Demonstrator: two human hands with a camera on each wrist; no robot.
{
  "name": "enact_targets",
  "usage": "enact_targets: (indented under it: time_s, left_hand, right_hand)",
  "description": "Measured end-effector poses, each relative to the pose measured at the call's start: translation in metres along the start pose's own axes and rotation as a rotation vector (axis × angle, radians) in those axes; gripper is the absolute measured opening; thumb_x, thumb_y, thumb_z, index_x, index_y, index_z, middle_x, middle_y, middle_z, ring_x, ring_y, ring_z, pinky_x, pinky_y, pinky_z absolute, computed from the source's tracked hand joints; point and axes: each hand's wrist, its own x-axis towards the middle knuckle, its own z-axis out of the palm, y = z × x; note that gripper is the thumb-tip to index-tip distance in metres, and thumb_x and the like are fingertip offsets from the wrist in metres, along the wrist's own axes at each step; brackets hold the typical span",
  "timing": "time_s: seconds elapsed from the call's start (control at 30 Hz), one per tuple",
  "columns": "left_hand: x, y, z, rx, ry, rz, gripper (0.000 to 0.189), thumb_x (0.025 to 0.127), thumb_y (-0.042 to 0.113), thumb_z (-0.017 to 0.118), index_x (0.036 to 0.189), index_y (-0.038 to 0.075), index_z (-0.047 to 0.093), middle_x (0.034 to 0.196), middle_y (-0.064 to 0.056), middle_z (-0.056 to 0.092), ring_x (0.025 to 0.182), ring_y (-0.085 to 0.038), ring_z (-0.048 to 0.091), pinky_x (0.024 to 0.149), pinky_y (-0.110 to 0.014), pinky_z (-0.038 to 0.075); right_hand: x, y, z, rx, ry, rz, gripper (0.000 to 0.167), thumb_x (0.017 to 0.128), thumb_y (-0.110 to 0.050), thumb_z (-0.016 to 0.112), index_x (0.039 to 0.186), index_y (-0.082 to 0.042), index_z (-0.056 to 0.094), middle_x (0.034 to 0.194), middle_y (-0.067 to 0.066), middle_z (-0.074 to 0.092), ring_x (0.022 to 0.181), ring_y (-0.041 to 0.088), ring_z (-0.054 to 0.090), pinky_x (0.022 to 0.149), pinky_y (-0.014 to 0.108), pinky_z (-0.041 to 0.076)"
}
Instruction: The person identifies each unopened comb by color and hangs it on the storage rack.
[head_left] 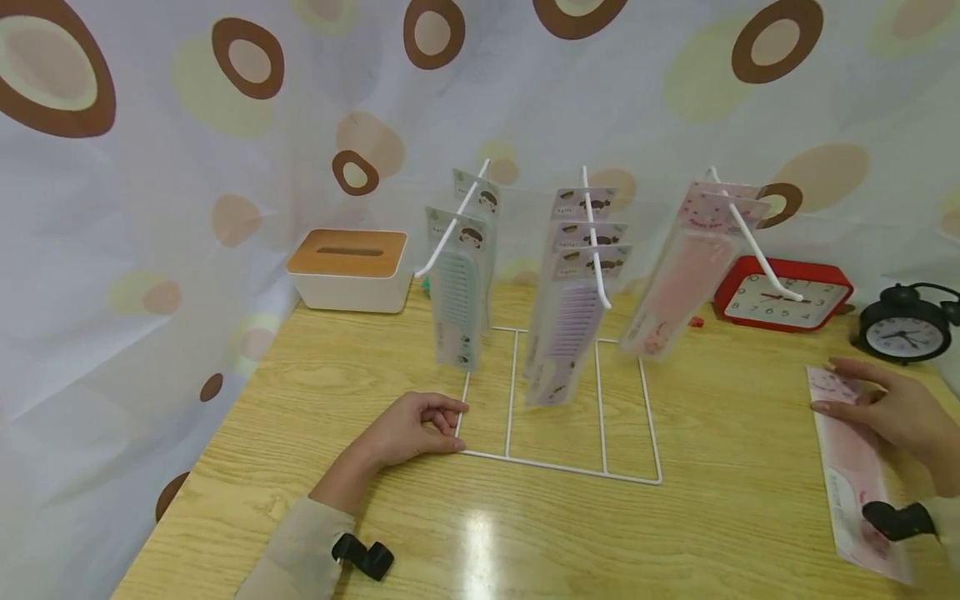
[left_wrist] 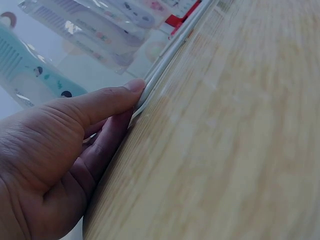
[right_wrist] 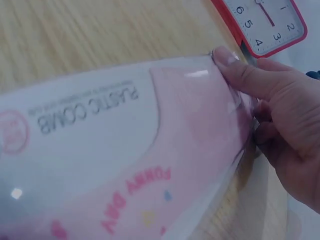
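Observation:
My left hand (head_left: pixel 416 429) pinches the front left corner of a white wire display rack (head_left: pixel 558 466) between thumb and fingers. At the far right, my right hand (head_left: pixel 903 417) grips a pink packaged plastic comb (right_wrist: pixel 192 115) near its upper end. The package slants over the table, printed side showing. On the rack's left hook hang two green packaged combs (head_left: pixel 456 287). Three purple packaged combs (head_left: pixel 573 321) hang from the middle hook, one behind another. Pink packaged combs (head_left: pixel 678 279) hang on the right hook, at least two by their header cards.
Behind the rack on the left stands a white tissue box (head_left: pixel 348 292) with a wooden lid. A red clock (head_left: pixel 783 292) and a black alarm clock (head_left: pixel 903 325) stand at the back right. Patterned cloth (head_left: pixel 225 167) encloses the wooden table (head_left: pixel 360 358).

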Motion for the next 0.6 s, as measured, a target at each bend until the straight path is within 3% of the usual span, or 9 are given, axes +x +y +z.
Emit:
enact_targets:
  time_s: [0.07,0.17,0.3,0.4,0.47,0.53,0.6]
  left_hand:
    - [0.000,0.000,-0.001,0.001,0.001,0.002,0.051,0.080,0.015,0.085,0.126,0.004,0.066,0.095,-0.007,0.067,0.083,-0.016,0.065,0.078,-0.024,0.054]
    - [0.000,-0.001,-0.001,0.001,-0.002,0.004,0.051,0.081,0.015,0.085,0.127,0.004,0.066,0.096,-0.007,0.066,0.083,-0.016,0.065,0.078,-0.024,0.054]
    - [0.000,-0.001,0.000,0.007,0.000,-0.002,0.051,0.081,0.015,0.085,0.127,0.005,0.066,0.096,-0.006,0.066,0.083,-0.015,0.065,0.078,-0.024,0.054]
    - [0.001,0.001,-0.001,0.013,0.003,-0.004,0.051,0.081,0.015,0.084,0.127,0.006,0.066,0.096,-0.006,0.066,0.084,-0.016,0.065,0.078,-0.024,0.054]
    - [0.001,0.002,-0.002,0.013,-0.001,-0.003,0.051,0.081,0.016,0.084,0.128,0.006,0.066,0.097,-0.006,0.066,0.084,-0.016,0.065,0.079,-0.024,0.053]
    - [0.001,0.003,-0.003,0.015,-0.001,-0.010,0.051,0.081,0.016,0.084,0.128,0.006,0.066,0.097,-0.006,0.066,0.085,-0.016,0.065,0.079,-0.024,0.053]
    - [0.000,0.002,-0.003,0.014,-0.001,-0.013,0.051,0.081,0.016,0.085,0.128,0.006,0.066,0.097,-0.006,0.066,0.084,-0.016,0.065,0.079,-0.024,0.053]
  right_hand:
    - [0.000,-0.001,0.002,0.028,0.026,0.001,0.095,0.087,-0.055,0.071,0.152,0.002,0.032,0.123,0.031,0.046,0.087,0.029,0.043,0.053,0.027,0.035]
    - [-0.001,0.000,0.008,0.142,0.093,0.039,0.081,0.092,-0.046,0.070,0.155,-0.010,0.036,0.113,0.002,0.051,0.081,0.014,0.042,0.053,0.025,0.037]
    - [-0.004,0.002,0.015,0.426,0.183,0.158,0.064,0.096,-0.026,0.068,0.154,-0.031,0.040,0.096,-0.031,0.048,0.076,-0.006,0.047,0.056,0.015,0.047]
    - [-0.008,0.001,0.015,0.707,0.222,0.280,0.062,0.091,-0.024,0.074,0.146,-0.039,0.049,0.085,-0.037,0.055,0.070,-0.010,0.054,0.054,0.016,0.049]
    - [-0.010,-0.001,0.015,0.853,0.281,0.313,0.058,0.088,-0.022,0.077,0.141,-0.036,0.055,0.080,-0.037,0.060,0.066,-0.009,0.056,0.050,0.016,0.046]
    - [-0.014,-0.005,0.014,0.926,0.331,0.306,0.050,0.087,-0.023,0.078,0.132,-0.038,0.060,0.081,-0.036,0.061,0.068,-0.010,0.056,0.050,0.013,0.044]
    - [-0.016,-0.011,0.014,0.990,0.383,0.247,0.044,0.088,-0.017,0.076,0.126,-0.034,0.063,0.083,-0.033,0.064,0.072,-0.012,0.057,0.053,0.008,0.043]
